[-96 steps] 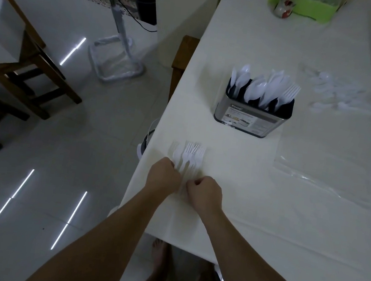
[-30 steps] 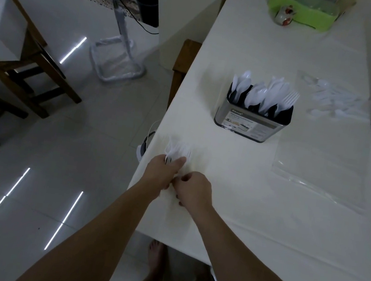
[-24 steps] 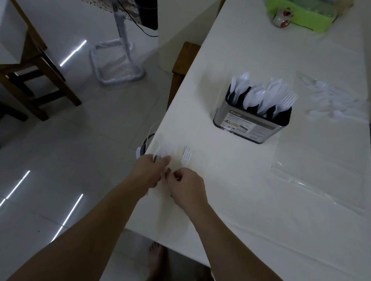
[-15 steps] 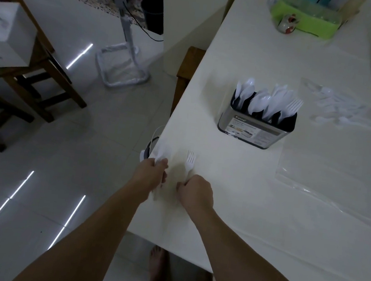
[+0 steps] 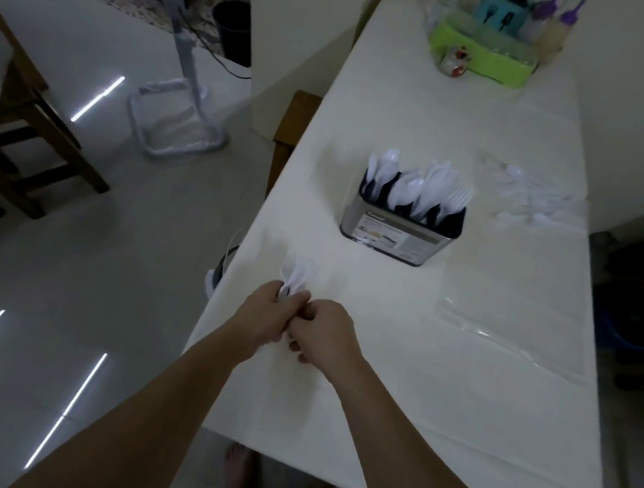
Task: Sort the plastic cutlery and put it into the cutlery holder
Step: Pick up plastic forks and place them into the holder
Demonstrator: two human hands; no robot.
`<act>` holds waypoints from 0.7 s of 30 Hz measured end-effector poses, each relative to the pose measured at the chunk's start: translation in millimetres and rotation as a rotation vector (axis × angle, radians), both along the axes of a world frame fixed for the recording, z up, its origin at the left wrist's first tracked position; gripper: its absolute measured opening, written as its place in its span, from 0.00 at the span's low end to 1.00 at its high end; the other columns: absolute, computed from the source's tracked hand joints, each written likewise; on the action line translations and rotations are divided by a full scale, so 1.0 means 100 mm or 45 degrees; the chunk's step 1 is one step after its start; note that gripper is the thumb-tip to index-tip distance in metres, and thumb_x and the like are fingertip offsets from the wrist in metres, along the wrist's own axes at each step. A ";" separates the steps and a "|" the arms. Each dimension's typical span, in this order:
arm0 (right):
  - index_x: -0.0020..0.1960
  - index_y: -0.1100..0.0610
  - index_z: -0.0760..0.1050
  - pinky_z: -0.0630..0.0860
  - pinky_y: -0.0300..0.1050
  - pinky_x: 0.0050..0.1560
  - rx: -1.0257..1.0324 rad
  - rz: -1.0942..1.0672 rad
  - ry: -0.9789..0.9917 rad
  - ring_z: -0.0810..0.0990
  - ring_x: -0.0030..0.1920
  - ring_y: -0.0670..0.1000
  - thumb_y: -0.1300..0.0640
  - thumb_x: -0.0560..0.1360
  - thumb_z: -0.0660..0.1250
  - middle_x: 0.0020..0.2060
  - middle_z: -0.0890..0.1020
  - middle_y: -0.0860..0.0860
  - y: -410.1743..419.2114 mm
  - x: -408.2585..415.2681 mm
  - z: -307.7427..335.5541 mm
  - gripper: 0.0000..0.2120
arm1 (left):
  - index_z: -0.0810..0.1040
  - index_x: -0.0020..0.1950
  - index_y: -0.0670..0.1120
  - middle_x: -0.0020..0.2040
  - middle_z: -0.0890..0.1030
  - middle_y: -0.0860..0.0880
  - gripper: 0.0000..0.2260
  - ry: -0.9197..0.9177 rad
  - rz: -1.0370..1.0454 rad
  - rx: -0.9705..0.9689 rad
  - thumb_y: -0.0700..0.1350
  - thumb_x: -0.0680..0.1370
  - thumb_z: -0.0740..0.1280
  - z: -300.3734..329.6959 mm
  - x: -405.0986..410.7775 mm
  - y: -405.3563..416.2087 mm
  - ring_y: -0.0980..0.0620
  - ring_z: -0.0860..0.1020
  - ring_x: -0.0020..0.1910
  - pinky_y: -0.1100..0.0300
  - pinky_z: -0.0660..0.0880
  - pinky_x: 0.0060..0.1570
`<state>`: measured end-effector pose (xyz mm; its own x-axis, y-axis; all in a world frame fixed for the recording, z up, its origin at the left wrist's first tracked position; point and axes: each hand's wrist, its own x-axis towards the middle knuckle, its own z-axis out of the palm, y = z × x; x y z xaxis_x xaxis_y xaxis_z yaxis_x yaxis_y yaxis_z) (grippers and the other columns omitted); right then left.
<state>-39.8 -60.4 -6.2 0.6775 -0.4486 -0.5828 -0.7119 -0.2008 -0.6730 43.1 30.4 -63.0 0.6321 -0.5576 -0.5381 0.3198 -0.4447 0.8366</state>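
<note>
Where both hands meet at the surface's [image 5: 397, 376] near edge, the left hand [image 5: 265, 318] grips a fanned bunch of white plastic forks [image 5: 296, 277] by the handles; light, slick, somewhat brittle. The right hand [image 5: 325, 334] seems to pinch the hidden handle ends. The cutlery holder [image 5: 400, 229] stands well beyond.

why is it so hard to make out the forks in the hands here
Head view: the room is dim, so the white forks blend into the white tablecloth; slight motion blur softens their tines above the left hand and right hand; bright glare streaks on the floor.
</note>
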 end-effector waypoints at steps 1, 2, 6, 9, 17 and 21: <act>0.34 0.54 0.81 0.84 0.50 0.35 0.011 0.037 -0.004 0.85 0.36 0.55 0.58 0.70 0.63 0.34 0.85 0.53 -0.04 -0.02 0.02 0.09 | 0.76 0.45 0.41 0.34 0.79 0.41 0.26 -0.009 -0.026 0.002 0.65 0.71 0.65 -0.01 0.00 -0.03 0.45 0.75 0.32 0.52 0.72 0.34; 0.37 0.55 0.81 0.83 0.48 0.34 0.043 0.068 -0.008 0.85 0.37 0.54 0.58 0.70 0.63 0.35 0.85 0.53 -0.09 -0.05 0.04 0.09 | 0.77 0.45 0.41 0.36 0.80 0.40 0.25 -0.028 -0.038 0.012 0.64 0.72 0.64 0.00 -0.01 -0.07 0.45 0.76 0.33 0.50 0.73 0.35; 0.45 0.55 0.80 0.84 0.52 0.40 -0.078 -0.179 0.006 0.85 0.39 0.54 0.45 0.73 0.63 0.39 0.85 0.53 -0.39 -0.11 0.04 0.14 | 0.76 0.49 0.41 0.37 0.79 0.42 0.14 -0.043 -0.099 0.031 0.51 0.82 0.60 0.11 -0.07 -0.20 0.47 0.80 0.32 0.53 0.75 0.34; 0.68 0.54 0.70 0.75 0.55 0.62 -0.266 -0.327 -0.035 0.78 0.61 0.57 0.30 0.72 0.60 0.62 0.78 0.56 -0.66 -0.11 0.06 0.35 | 0.75 0.50 0.43 0.35 0.78 0.47 0.13 -0.131 -0.381 0.082 0.51 0.83 0.58 0.21 -0.16 -0.32 0.52 0.78 0.28 0.58 0.74 0.31; 0.50 0.57 0.79 0.72 0.42 0.51 -0.403 -0.060 -0.052 0.79 0.51 0.53 0.54 0.80 0.59 0.48 0.83 0.52 -0.96 -0.11 0.10 0.11 | 0.67 0.40 0.46 0.34 0.74 0.49 0.14 -0.358 -0.634 0.162 0.53 0.82 0.60 0.38 -0.40 -0.68 0.55 0.72 0.26 0.63 0.68 0.25; 0.55 0.55 0.79 0.76 0.44 0.53 -0.350 -0.143 -0.136 0.80 0.50 0.51 0.57 0.79 0.60 0.49 0.84 0.51 -1.05 -0.24 0.15 0.10 | 0.65 0.37 0.46 0.33 0.71 0.49 0.16 -0.454 -0.556 0.182 0.52 0.80 0.64 0.38 -0.42 -0.82 0.53 0.68 0.30 0.61 0.64 0.30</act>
